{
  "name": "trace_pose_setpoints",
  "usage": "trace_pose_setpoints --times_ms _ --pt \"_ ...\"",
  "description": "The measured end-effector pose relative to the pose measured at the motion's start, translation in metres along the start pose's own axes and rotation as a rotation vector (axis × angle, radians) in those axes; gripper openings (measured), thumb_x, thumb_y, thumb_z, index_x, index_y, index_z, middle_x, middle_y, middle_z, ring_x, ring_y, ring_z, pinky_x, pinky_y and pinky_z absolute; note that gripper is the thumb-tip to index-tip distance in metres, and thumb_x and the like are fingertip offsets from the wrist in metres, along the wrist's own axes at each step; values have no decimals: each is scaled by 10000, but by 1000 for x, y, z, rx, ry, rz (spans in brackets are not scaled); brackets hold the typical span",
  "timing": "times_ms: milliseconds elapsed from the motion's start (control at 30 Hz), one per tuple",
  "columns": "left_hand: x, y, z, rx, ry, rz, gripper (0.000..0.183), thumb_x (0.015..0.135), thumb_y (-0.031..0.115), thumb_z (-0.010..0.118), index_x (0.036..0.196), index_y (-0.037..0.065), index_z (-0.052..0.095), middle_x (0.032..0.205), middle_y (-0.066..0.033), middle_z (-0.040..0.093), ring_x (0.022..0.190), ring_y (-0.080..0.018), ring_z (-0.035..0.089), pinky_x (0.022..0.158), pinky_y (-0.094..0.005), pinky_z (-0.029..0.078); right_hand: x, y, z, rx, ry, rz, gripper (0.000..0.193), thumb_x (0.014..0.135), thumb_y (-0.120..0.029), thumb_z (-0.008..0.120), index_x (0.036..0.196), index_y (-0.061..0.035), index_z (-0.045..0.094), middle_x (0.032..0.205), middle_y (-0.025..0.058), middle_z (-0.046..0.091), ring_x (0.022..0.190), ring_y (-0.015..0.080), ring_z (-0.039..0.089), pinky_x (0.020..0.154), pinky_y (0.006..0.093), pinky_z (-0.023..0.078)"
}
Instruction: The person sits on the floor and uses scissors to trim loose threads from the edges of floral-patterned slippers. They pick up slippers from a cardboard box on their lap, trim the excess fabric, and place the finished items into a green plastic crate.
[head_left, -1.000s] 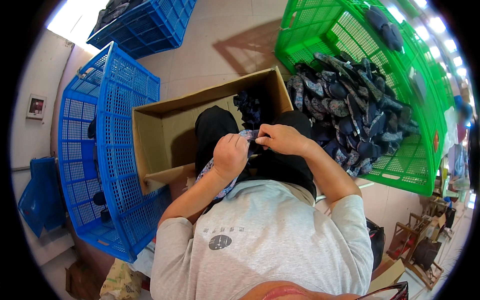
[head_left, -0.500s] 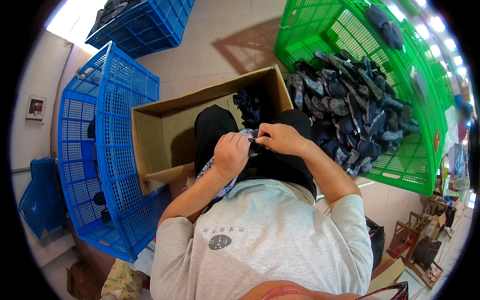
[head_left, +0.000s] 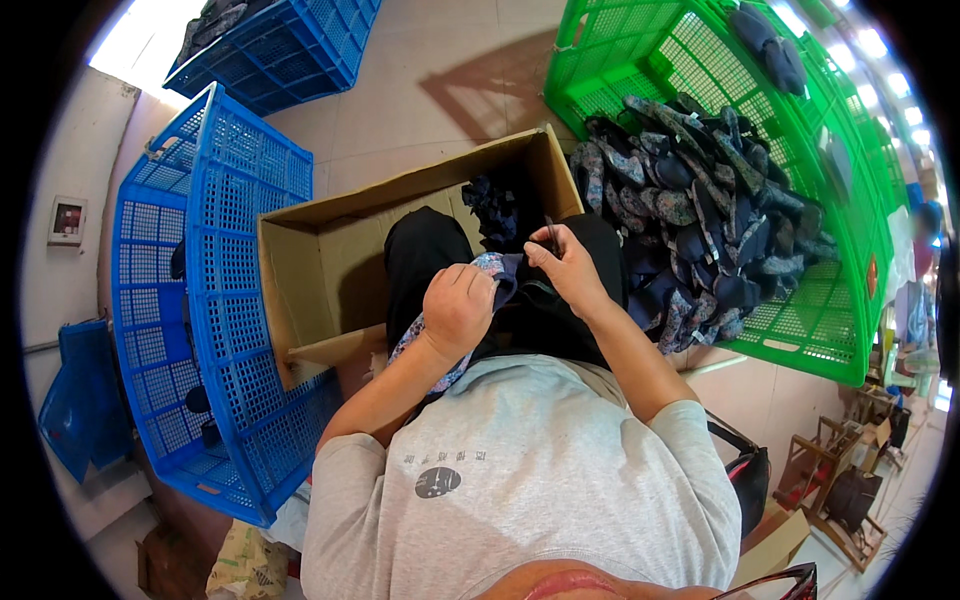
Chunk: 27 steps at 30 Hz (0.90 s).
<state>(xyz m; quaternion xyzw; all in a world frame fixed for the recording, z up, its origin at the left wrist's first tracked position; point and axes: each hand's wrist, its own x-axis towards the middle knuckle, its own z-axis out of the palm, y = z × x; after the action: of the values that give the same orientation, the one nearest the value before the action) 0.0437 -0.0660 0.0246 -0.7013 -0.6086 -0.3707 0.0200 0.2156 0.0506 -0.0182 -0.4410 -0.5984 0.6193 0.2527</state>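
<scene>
My left hand (head_left: 459, 308) is closed on a floral cloth piece with a dark navy edge (head_left: 505, 278); its patterned length hangs down beside my wrist over my lap. My right hand (head_left: 566, 268) is apart from the cloth, to its right, with the fingers pinched round a thin dark object (head_left: 550, 233) whose kind I cannot make out. Beyond my knees, an open cardboard box (head_left: 350, 200) holds a heap of dark scraps (head_left: 491, 212) near its right end.
At the right a green plastic crate (head_left: 810, 345) lies tipped, with a pile of floral and navy slipper-like pieces (head_left: 690, 210) spilling toward me. A blue crate (head_left: 255, 300) stands on its side at the left. Another blue crate (head_left: 285, 60) with dark pieces is at the far left.
My right hand has let go of the cloth's dark edge and moved right and slightly up, with a thin dark object now showing in its fingers. My left hand stays on the cloth.
</scene>
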Motion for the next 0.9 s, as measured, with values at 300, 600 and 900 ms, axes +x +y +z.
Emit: trace_pose_setpoints --times_ms 300,600,900 --pt "-3 -1 -1 33 19 -4 175 699 16 737 757 49 576 780 -85 622 743 -280 611 671 -375 498 2 -50 -16 -327 -452 -84 296 984 -298 582 1057 -14 548 895 124 687 850 234 672 762 356 498" --pt "-2 -3 1 10 40 1 186 701 5 740 758 51 570 782 -88 628 736 -281 613 667 -376 499 7 -73 -16 -638 -607 -95 251 951 -324 606 1045 -91 597 855 63 714 854 261 686 743 386 502" --pt "-4 -4 3 12 40 -16 153 720 24 721 763 54 578 776 -87 614 736 -277 605 672 -375 497 9 -82 -14 -713 -652 -121 269 957 -353 588 1038 -96 594 856 58 717 858 282 681 737 402 498"
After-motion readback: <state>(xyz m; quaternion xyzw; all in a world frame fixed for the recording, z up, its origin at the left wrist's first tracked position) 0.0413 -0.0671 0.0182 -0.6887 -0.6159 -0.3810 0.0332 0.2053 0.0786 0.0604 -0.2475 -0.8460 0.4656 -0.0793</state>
